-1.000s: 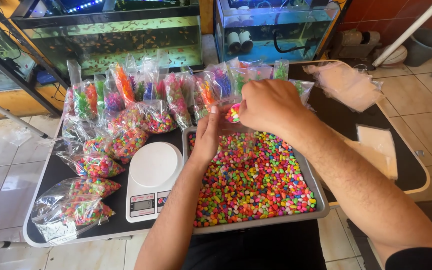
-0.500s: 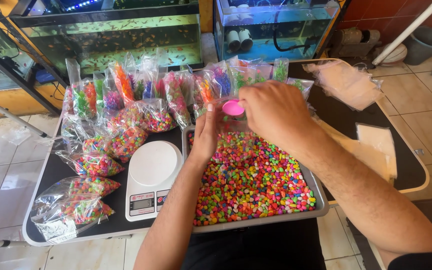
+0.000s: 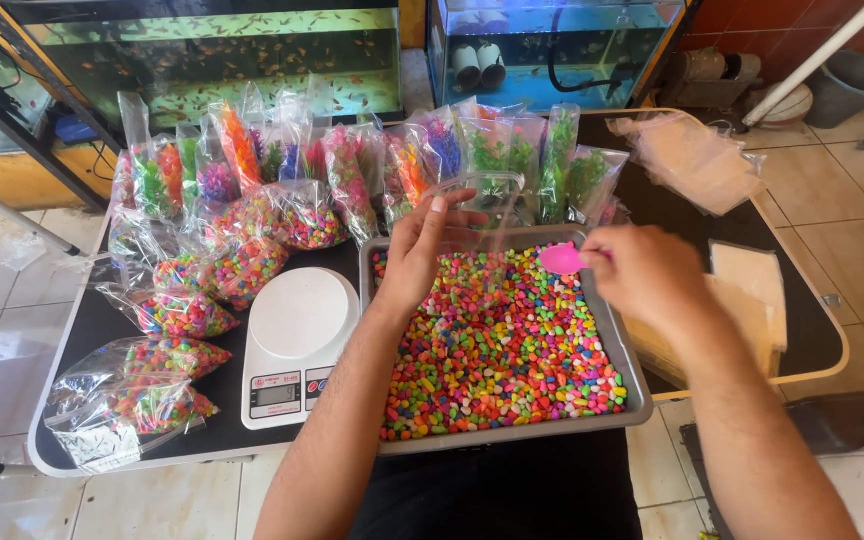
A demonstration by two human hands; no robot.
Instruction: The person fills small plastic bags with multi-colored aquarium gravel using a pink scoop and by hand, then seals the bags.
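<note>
- Left hand [image 3: 422,255] is up over the far-left corner of the grey metal tray [image 3: 632,385], fingers and thumb curled around the mouth of a clear plastic bag [image 3: 487,215], holding it upright over the gravel.
- Right hand [image 3: 642,275] hovers over the tray's right edge, fingers pinched on the handle of a small pink scoop [image 3: 562,258]; its bowl points at the bag.
- Tray is full of multicoloured aquarium gravel [image 3: 502,350].
- White round-topped kitchen scale [image 3: 297,340] sits just left of the tray, touching or nearly so; its small display is too small to read.
- Filled clear bags of gravel [image 3: 187,310] lie in a heap to the left; the nearest one is cut by glare.
- Behind them, tall clear packets of plastic aquarium plants [image 3: 352,165] stand in a row: orange, purple, green.
- Stack of empty clear bags [image 3: 692,160] at the far right of the black table [image 3: 792,340].
- Whether the scoop holds any gravel, can't tell.
</note>
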